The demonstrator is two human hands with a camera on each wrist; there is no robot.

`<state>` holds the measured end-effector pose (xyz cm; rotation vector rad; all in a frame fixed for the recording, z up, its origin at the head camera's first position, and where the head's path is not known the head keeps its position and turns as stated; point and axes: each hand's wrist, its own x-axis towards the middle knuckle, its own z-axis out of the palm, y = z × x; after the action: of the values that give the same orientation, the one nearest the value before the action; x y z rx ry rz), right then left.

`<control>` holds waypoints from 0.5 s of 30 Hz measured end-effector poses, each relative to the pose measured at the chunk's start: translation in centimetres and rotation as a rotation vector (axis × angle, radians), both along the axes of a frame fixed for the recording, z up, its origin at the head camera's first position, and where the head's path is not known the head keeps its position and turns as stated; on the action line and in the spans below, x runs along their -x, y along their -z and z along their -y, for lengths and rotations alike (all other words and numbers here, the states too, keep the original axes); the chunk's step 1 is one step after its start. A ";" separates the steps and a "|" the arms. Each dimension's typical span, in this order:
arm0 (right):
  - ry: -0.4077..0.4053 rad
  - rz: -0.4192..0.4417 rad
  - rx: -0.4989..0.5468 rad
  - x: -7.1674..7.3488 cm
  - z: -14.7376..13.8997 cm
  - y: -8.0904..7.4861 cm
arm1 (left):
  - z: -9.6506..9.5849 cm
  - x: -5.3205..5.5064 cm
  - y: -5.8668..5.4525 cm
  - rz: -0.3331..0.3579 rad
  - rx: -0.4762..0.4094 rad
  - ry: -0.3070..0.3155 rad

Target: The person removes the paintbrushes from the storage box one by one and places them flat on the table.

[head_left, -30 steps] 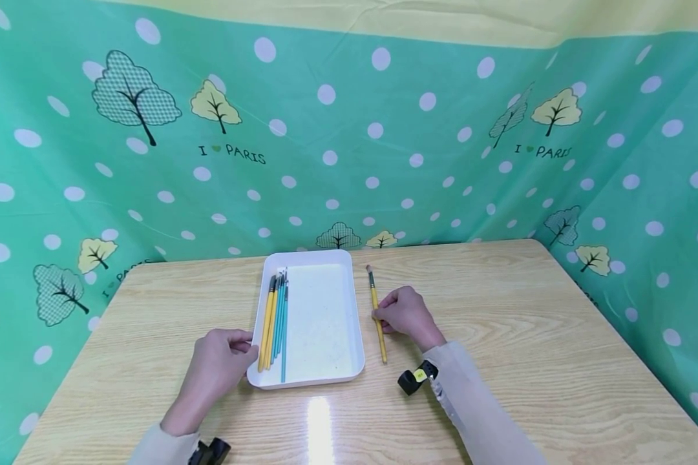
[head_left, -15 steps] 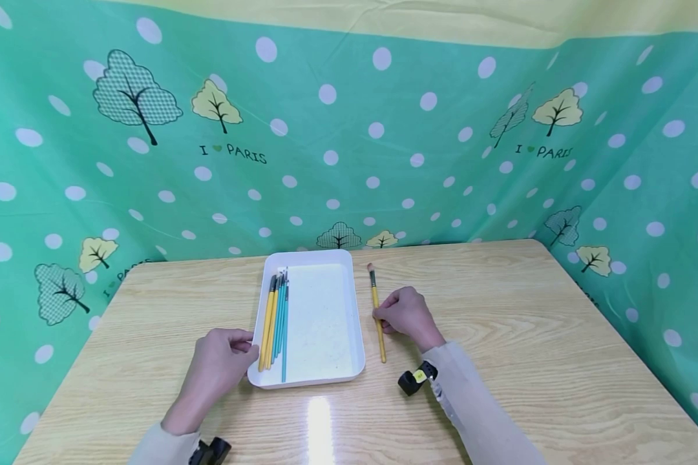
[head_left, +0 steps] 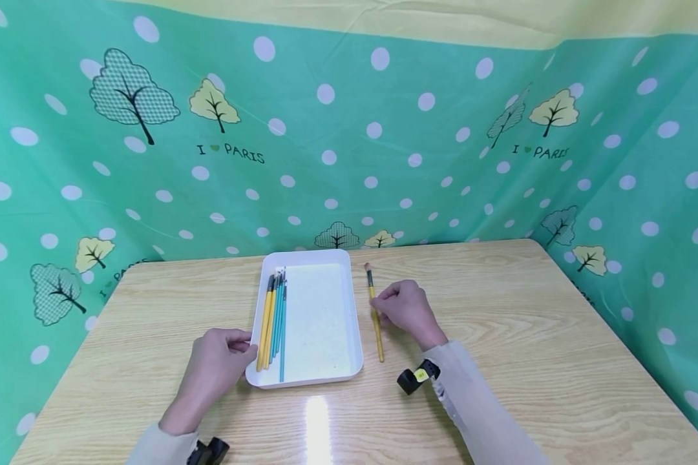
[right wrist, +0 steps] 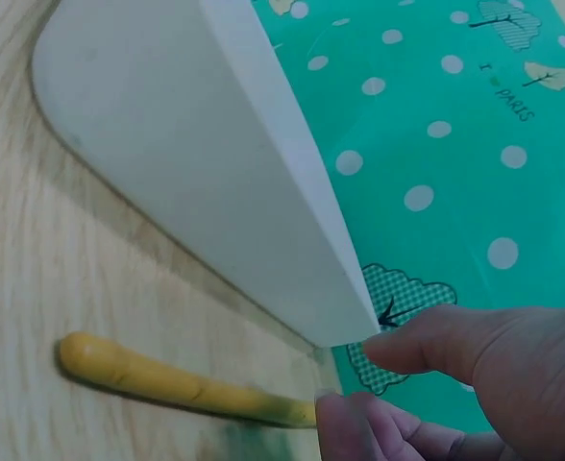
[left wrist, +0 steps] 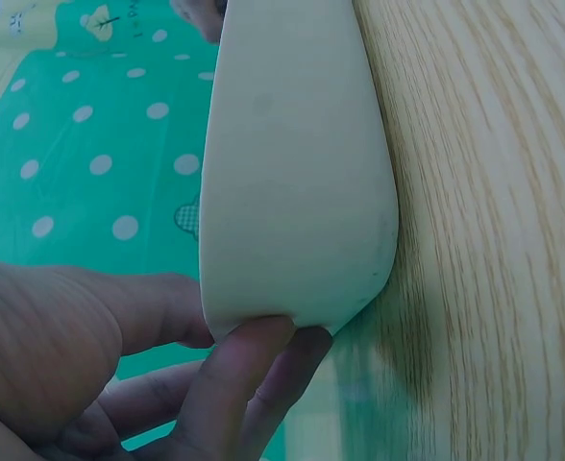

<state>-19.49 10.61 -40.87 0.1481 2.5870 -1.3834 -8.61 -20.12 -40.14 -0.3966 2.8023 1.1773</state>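
A white tray [head_left: 321, 323] stands near the middle of the table in the head view. My left hand [head_left: 218, 361] grips its near left edge; the left wrist view has the thumb at the rim and fingertips against the tray's outer wall [left wrist: 297, 173]. To the tray's right lies a paintbrush [head_left: 378, 339] with a yellow handle, bristles pointing away. Over its middle is my right hand [head_left: 408, 311]. Seen from the right wrist, thumb and fingers are apart, and the brush handle [right wrist: 182, 386] runs on the table until the fingers hide it.
Inside the tray, along its left side, lie yellow-handled paintbrushes [head_left: 265, 326] and several thinner teal-handled paintbrushes [head_left: 282, 339]. A green dotted cloth [head_left: 349, 129] hangs behind the wooden table [head_left: 500, 336] and down both sides.
My right hand has moved slightly away from me along the brush, while the brush stays about where it lay. Left hand and tray hold their places.
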 end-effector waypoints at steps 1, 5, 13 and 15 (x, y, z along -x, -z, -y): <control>-0.004 -0.001 0.000 0.0 0.0 -0.1 | 0.0 0.0 0.0 -0.001 0.000 -0.001; -0.016 0.016 0.026 -0.1 0.4 -0.9 | -0.1 -0.1 -0.1 0.004 0.008 -0.015; -0.044 0.050 0.083 -0.2 1.8 -2.6 | -0.2 -0.4 0.1 0.019 -0.011 -0.051; -0.060 0.038 0.078 -0.3 2.1 -2.9 | -0.3 -0.5 0.1 0.018 -0.019 -0.061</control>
<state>-19.23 8.48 -37.96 0.0835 2.4818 -1.4438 -8.08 -19.80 -40.27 -0.4919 2.7804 1.2044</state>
